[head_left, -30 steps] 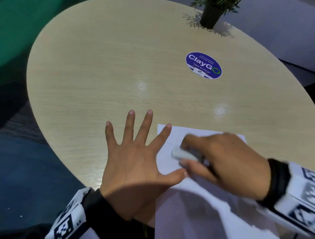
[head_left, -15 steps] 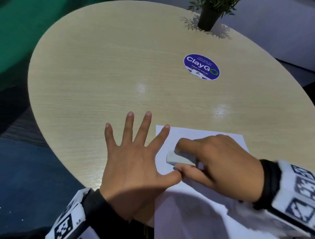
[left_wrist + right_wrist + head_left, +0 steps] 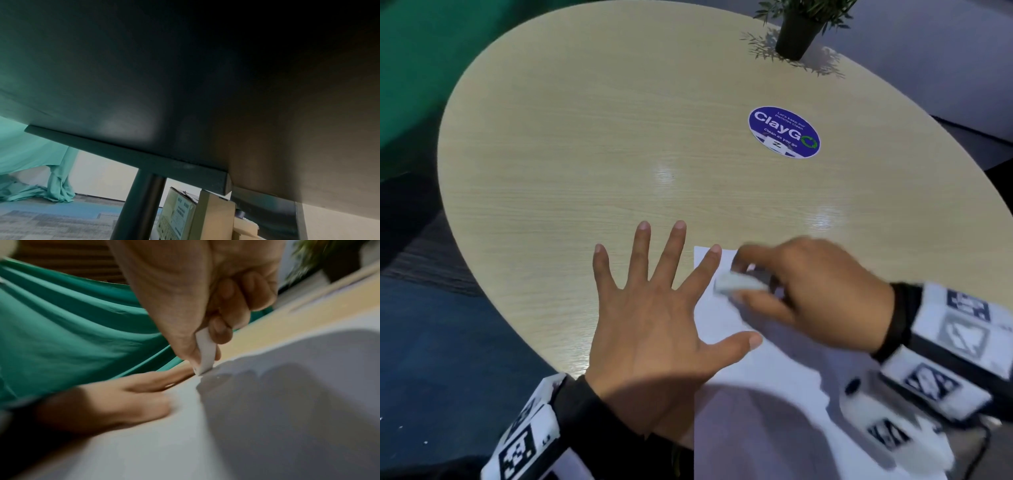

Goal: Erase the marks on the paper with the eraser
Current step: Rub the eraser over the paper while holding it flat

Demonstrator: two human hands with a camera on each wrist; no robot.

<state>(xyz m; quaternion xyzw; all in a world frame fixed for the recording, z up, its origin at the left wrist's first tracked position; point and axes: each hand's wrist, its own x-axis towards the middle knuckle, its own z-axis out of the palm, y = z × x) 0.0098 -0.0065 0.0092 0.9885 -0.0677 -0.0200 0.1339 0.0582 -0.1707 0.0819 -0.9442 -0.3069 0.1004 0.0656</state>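
We take the sheet of paper [image 3: 726, 318] as our landmark. The right hand [image 3: 815, 294] works over its far left corner, thumb and fingers pinching a white eraser [image 3: 736, 283]. In the head view the eraser's long axis runs roughly left to right across the sheet, its free end pointing toward the left hand [image 3: 650, 329]. In the right wrist view the eraser [image 3: 205, 352] stands tilted, its lower corner touching the paper [image 3: 267, 402] close to the far edge.

The left hand lies flat with fingers spread. Its forefinger and thumb rest on the paper's left edge, the other fingers on the table [image 3: 585, 164] left of the sheet. That forefinger sits just beside the eraser's free end. We judge the coming strokes turn on this: a rub leftward has little room before it meets the forefinger, and the sheet's far edge is close by.

No marks can be made out; the area at the eraser is blurred, so progress cannot be judged.

The table is round, pale wood-grain. Beyond the paper lies a blue "ClayGo" sticker [image 3: 784, 132], and farther still a potted plant [image 3: 799, 31]. The left wrist view shows only the table's underside [image 3: 185, 65], its black leg [image 3: 139, 206] and cardboard boxes [image 3: 197, 216] on the floor.
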